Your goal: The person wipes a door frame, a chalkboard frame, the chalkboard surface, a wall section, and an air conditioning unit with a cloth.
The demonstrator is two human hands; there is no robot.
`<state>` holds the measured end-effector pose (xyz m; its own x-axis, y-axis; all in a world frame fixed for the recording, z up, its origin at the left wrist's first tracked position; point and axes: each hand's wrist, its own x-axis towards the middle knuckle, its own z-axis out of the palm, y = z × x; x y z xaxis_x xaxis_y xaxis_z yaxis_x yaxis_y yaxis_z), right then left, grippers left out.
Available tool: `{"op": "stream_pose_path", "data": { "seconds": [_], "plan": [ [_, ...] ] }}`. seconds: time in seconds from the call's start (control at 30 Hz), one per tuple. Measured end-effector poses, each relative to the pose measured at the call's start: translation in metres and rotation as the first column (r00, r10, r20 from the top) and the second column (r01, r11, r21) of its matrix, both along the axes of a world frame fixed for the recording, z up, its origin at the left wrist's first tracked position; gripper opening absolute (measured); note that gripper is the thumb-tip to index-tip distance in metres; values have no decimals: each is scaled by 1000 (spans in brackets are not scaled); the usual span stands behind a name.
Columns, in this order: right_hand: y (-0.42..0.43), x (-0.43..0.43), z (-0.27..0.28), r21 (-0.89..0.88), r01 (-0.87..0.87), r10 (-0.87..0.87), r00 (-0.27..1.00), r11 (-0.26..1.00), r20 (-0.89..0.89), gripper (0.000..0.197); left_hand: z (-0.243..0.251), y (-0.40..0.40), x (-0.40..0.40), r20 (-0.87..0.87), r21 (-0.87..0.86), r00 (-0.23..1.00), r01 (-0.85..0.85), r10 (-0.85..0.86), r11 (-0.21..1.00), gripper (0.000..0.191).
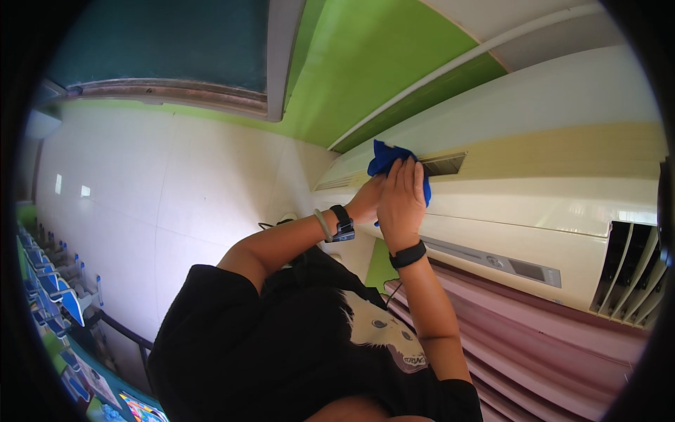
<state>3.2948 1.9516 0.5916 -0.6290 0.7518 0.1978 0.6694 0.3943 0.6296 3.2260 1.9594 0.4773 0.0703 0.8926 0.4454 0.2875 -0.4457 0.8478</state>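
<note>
A blue cloth (pixel 391 157) is pressed against the side of a cream floor-standing air conditioner (pixel 527 203). My right hand (pixel 403 203) lies over the cloth with its fingers close together, beside a dark slotted grille (pixel 445 164). My left hand (pixel 365 201) crosses in behind it and touches the cloth's edge; its fingertips are hidden by the right hand. On my left wrist are a pale bangle (pixel 322 224) and a black watch (pixel 344 220). A black band (pixel 408 255) circles the right wrist.
Louvres (pixel 625 277) and a control panel with a display (pixel 526 269) are on the unit's front. Pink curtains (pixel 538 332) hang nearby. A chalkboard (pixel 174 42), a white pipe (pixel 464 60), white tiles (pixel 200 174) and rows of blue seats (pixel 68 298) surround me.
</note>
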Motion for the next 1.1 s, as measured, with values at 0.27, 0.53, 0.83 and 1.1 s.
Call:
{"op": "stream_pose_path", "data": {
  "seconds": [0.27, 0.53, 0.83, 1.1],
  "plan": [
    [9, -1, -39, -58, -65, 62, 997, 996, -49, 47, -43, -1, -2, -4, 22, 999, -48, 48, 999, 51],
    [12, 2, -95, -150, -77, 74, 997, 986, -25, 50, -99, -5, -9, -220, -102, 975, 1, -23, 995, 56],
    [15, 1, -142, -272, -67, 77, 997, 960, 27, 52, -145, -10, -8, -232, -126, 973, -53, 22, 991, 36],
    [22, 1, -188, -386, -89, 95, 995, 918, -3, 52, -185, -13, -11, -263, -196, 965, -64, 10, 978, 37]
  ]
}}
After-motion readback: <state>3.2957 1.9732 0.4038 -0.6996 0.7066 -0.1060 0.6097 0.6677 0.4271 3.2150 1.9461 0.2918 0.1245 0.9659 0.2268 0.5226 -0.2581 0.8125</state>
